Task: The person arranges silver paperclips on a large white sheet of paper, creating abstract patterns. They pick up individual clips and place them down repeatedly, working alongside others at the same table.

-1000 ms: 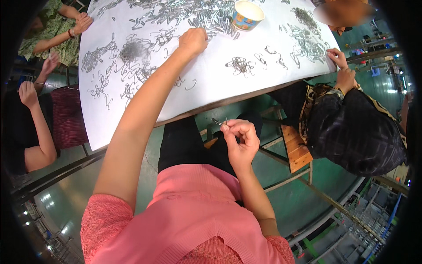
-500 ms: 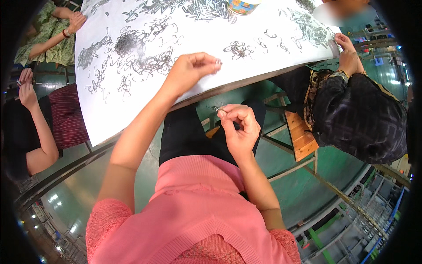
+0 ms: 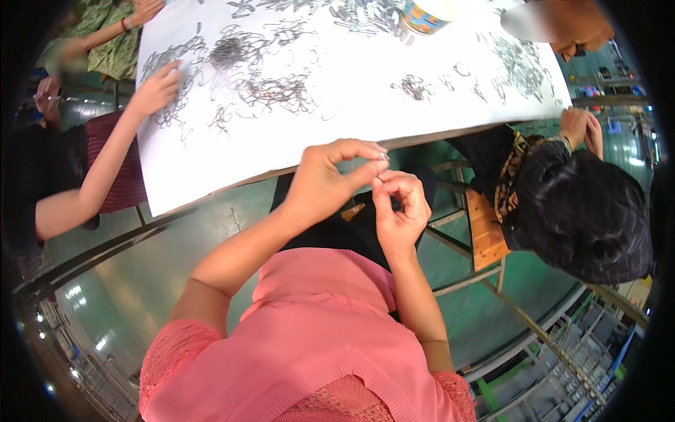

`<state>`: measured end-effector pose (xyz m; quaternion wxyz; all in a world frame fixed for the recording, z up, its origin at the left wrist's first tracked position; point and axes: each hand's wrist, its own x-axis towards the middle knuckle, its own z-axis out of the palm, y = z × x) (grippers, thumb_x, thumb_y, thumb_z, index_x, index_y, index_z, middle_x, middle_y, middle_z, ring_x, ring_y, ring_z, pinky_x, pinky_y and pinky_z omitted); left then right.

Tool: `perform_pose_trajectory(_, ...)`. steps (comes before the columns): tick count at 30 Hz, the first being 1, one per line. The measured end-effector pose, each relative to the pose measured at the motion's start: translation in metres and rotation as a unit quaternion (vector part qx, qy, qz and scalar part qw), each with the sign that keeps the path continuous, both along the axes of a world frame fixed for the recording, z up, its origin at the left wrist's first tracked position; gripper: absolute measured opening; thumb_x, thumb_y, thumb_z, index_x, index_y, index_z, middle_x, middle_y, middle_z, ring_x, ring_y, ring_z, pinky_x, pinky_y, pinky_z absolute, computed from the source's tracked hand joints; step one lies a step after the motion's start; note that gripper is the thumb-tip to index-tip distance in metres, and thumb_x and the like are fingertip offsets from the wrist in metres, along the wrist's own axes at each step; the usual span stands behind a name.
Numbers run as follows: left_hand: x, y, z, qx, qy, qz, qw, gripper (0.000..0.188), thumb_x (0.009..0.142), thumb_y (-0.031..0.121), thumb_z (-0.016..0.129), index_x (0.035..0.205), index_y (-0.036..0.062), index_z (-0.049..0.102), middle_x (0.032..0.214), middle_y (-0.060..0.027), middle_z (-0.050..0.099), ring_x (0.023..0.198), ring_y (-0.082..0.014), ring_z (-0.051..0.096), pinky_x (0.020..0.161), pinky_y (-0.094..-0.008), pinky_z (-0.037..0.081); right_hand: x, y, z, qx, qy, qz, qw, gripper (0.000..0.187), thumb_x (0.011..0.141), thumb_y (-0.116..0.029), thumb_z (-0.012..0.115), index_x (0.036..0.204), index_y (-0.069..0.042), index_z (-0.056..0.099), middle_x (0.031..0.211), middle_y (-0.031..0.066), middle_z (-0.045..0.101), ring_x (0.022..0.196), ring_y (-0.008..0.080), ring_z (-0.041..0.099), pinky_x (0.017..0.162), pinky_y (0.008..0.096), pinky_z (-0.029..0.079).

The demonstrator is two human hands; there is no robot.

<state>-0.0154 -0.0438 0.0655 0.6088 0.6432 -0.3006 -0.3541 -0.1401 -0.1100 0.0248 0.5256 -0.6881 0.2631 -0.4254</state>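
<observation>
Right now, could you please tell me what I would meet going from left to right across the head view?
A co-worker's outstretched bare hand, a tangle of dark wire hooks, the wearer's bare left hand, bare right hand, a brown wooden stool, a co-worker's black patterned clothing.

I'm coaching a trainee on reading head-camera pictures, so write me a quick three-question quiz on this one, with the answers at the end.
1. True or false: the left hand and right hand are close together.
2. Which of these stands on the white table, near the picture's top edge?
A) a bottle
B) a patterned tub
C) a hammer
3. Fill in the blank: the stool beyond the right forearm has a seat made of ____.

Key: 1 true; 2 B; 3 wood.
</observation>
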Motion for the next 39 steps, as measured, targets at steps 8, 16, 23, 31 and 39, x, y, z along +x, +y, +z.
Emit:
perform_pose_trajectory(8,0.014,0.009,-0.044,-0.11,-0.192,-0.019,0.975,0.012,0.077,0.004,0.072,0.089,0.0057,0.072,0.096,-0.0056,0.066,0.096,-0.0208,0.06,0.083,-0.0335,0.048,-0.001,-0.023,-0.011,-0.022,0.076,-0.015,0.997,0.009,0.088,-0.006,0.063,0.094,-0.003,0.058,0.097,0.0094,0.059,0.084,0.0161,0.058,0.064,0.0257,0.048)
perform_pose_trajectory(16,0.034,0.01,-0.082,-0.12,-0.166,-0.071,0.976,0.009,0.079,0.009,0.071,0.088,0.0074,0.071,0.088,-0.0046,0.065,0.087,-0.022,0.061,0.076,-0.0336,0.049,0.119,-0.067,0.027,-0.148,0.169,0.16,0.961,0.006,0.087,-0.005,0.061,0.093,-0.004,0.061,0.088,0.0085,0.062,0.074,0.0218,0.061,0.062,0.031,0.049)
perform_pose_trajectory(23,0.038,0.008,-0.09,-0.16,-0.168,-0.099,0.968,0.009,0.078,0.009,0.072,0.087,0.0061,0.07,0.094,-0.0049,0.065,0.09,-0.0229,0.061,0.081,-0.0342,0.048,0.234,-0.053,-0.007,-0.34,0.247,0.275,0.865,0.027,0.081,0.0,0.059,0.102,-0.014,0.068,0.094,0.0076,0.059,0.076,0.029,0.064,0.063,0.0393,0.052)
perform_pose_trajectory(31,0.038,0.009,-0.095,-0.178,-0.157,-0.084,0.968,0.009,0.078,0.009,0.073,0.086,0.0075,0.07,0.093,-0.004,0.064,0.088,-0.0226,0.06,0.081,-0.0354,0.048,0.246,-0.054,-0.007,-0.38,0.308,0.293,0.821,0.033,0.076,0.003,0.059,0.101,-0.015,0.071,0.093,0.008,0.058,0.081,0.0283,0.064,0.066,0.0397,0.053)
perform_pose_trajectory(39,0.041,0.01,-0.093,-0.187,-0.155,-0.09,0.966,0.009,0.079,0.01,0.072,0.086,0.0081,0.069,0.087,-0.0043,0.063,0.085,-0.0228,0.06,0.079,-0.0352,0.048,0.269,-0.061,-0.015,-0.371,0.292,0.253,0.845,0.02,0.082,-0.006,0.064,0.1,-0.013,0.069,0.091,0.0059,0.06,0.075,0.0262,0.063,0.065,0.0394,0.05)
